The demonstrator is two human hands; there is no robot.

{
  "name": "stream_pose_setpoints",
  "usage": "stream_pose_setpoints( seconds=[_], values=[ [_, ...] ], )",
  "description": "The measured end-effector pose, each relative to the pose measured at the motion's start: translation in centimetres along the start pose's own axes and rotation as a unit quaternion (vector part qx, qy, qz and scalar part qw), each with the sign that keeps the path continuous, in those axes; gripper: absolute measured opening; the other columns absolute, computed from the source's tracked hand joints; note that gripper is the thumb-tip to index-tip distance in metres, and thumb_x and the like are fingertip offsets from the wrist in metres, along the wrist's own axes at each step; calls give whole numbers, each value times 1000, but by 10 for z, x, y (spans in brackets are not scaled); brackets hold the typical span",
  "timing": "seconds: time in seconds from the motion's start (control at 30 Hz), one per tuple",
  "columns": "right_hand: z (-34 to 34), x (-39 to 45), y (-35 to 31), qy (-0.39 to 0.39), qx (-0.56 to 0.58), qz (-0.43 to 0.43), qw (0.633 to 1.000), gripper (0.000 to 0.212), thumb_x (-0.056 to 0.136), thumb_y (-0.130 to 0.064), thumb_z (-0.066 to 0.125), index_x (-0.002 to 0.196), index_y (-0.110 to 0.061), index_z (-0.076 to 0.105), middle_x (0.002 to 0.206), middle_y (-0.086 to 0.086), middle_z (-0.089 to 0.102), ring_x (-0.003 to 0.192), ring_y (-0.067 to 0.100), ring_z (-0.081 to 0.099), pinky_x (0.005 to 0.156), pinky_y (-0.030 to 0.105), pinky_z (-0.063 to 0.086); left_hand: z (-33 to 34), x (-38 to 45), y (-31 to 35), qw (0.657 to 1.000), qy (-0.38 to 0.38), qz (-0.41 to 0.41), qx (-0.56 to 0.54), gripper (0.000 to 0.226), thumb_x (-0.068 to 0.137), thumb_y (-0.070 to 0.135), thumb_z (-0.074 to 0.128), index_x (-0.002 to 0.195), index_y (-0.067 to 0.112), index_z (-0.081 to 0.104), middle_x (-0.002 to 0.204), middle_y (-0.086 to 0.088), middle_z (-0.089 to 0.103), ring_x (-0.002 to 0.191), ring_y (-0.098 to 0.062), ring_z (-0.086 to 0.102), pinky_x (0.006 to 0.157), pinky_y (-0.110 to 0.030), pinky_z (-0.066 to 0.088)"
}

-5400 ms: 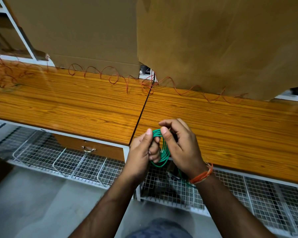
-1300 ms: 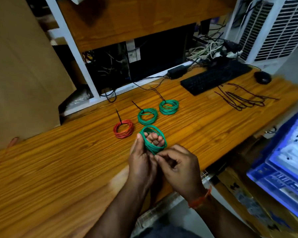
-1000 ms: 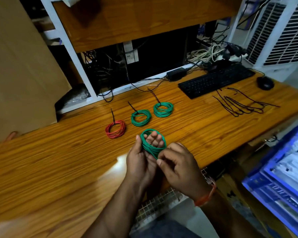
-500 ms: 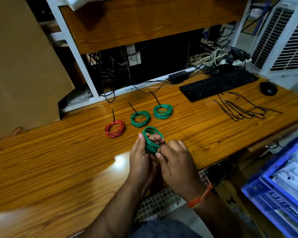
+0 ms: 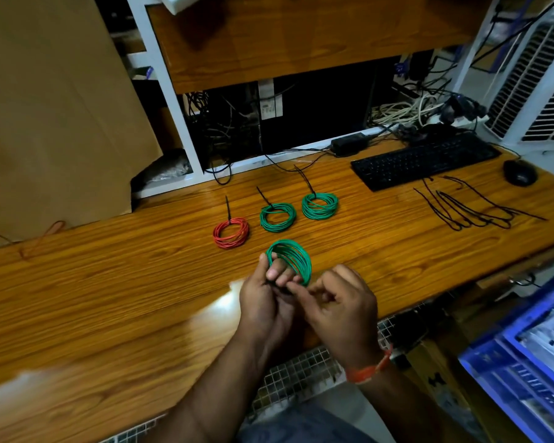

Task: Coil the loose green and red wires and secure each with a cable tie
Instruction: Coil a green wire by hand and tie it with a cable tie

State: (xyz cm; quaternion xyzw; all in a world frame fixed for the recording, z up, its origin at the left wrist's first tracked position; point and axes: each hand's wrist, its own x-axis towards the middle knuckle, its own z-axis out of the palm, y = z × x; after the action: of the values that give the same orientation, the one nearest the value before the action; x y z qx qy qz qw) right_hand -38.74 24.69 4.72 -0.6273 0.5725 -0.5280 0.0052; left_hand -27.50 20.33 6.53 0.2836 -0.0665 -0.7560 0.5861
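Observation:
My left hand (image 5: 264, 302) holds a green wire coil (image 5: 296, 255) looped round its fingers, just above the wooden table (image 5: 109, 282). My right hand (image 5: 339, 305) is beside it with curled fingers, its fingertips touching the left hand's fingers at the coil's lower edge; something thin and dark shows there, too small to identify. Behind lie three tied coils: a red coil (image 5: 231, 233), a green coil (image 5: 277, 217) and another green coil (image 5: 320, 205), each with a black cable tie sticking up. Loose black cable ties (image 5: 470, 209) lie to the right. A loose red wire (image 5: 42, 238) trails at far left.
A black keyboard (image 5: 426, 161) and mouse (image 5: 520, 172) sit at the back right. Cardboard (image 5: 55, 107) leans at the left. A shelf with tangled cables stands behind. A blue crate (image 5: 525, 362) is at lower right, wire mesh below the table edge.
The view swung from the left table section with loose red wire to this one. Over the last second the right hand's fingers shifted slightly at the coil; the coil stays on the left fingers.

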Motion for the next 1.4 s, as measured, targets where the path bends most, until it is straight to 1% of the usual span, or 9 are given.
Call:
stream_pose_setpoints(
  seconds=[0.23, 0.33, 0.43, 0.67, 0.77, 0.9, 1.0, 1.17, 1.4],
  values=[
    [-4, 20, 11, -47, 127, 236, 962, 41, 95, -58, 42, 100, -26, 66, 93, -5, 67, 85, 9, 61, 69, 33, 49, -4, -8, 18, 998, 11, -60, 15, 36, 106, 32, 39, 77, 13, 50, 41, 9, 26, 31, -4, 24, 38, -19, 22],
    [0, 26, 4, -137, 151, 238, 950, 56, 97, -64, 30, 107, -22, 65, 96, -2, 68, 89, 11, 62, 76, 38, 51, -1, -13, 11, 995, 9, -69, 73, 38, 107, 34, 40, 78, 12, 49, 43, 10, 26, 31, -3, 23, 35, -17, 19],
    [9, 24, -3, -172, 122, 171, 962, 43, 102, -52, 32, 84, -23, 59, 73, -1, 59, 67, 10, 54, 56, 29, 39, -2, -14, 8, 980, 8, -20, 196, 42, 108, 37, 39, 80, 8, 53, 47, 8, 27, 35, -5, 22, 35, -18, 19],
    [45, -9, -3, -123, 74, 141, 980, 44, 106, -51, 29, 84, -22, 55, 70, -9, 56, 65, 5, 55, 54, 23, 37, -33, -1, 16, 848, 137, 213, 465, 44, 104, 51, 43, 83, 17, 61, 60, 0, 56, 52, -15, 48, 50, -32, 35],
    [57, -4, -7, -113, 106, 169, 973, 41, 105, -50, 31, 82, -24, 53, 67, -8, 52, 63, 8, 51, 52, 18, 30, -41, 9, 22, 802, 118, 249, 531, 41, 102, 44, 47, 79, 10, 51, 65, -5, 55, 58, -18, 49, 56, -52, 43],
    [69, 18, -11, -52, 99, 224, 968, 42, 105, -42, 38, 76, -19, 58, 63, -5, 56, 63, 8, 53, 52, 25, 35, -35, 29, 29, 761, 56, 231, 604, 34, 107, 30, 49, 80, 12, 54, 71, -7, 64, 66, -25, 60, 62, -50, 47],
    [77, 33, -3, -1, 11, 224, 975, 50, 105, -41, 40, 59, -22, 44, 50, -9, 45, 50, 9, 43, 48, 26, 22, -24, 43, 25, 777, 14, 221, 590, 37, 105, 35, 52, 72, 19, 51, 62, 1, 57, 60, -17, 54, 58, -47, 45],
    [89, 48, 14, 94, -8, 307, 947, 60, 101, -35, 37, 60, 1, 62, 62, 21, 64, 56, 25, 50, 59, 32, 20, -22, 45, 13, 853, -46, 204, 478, 31, 104, 40, 56, 82, 19, 61, 75, -9, 68, 65, -20, 58, 60, -41, 46],
    [97, 48, 25, 87, 43, 325, 941, 56, 108, -28, 40, 53, -20, 37, 48, -7, 43, 46, 5, 43, 46, 20, 22, -20, 59, -2, 846, 5, 250, 471, 37, 104, 45, 52, 82, 16, 60, 70, -5, 65, 62, -15, 58, 59, -38, 45]
  ],
)
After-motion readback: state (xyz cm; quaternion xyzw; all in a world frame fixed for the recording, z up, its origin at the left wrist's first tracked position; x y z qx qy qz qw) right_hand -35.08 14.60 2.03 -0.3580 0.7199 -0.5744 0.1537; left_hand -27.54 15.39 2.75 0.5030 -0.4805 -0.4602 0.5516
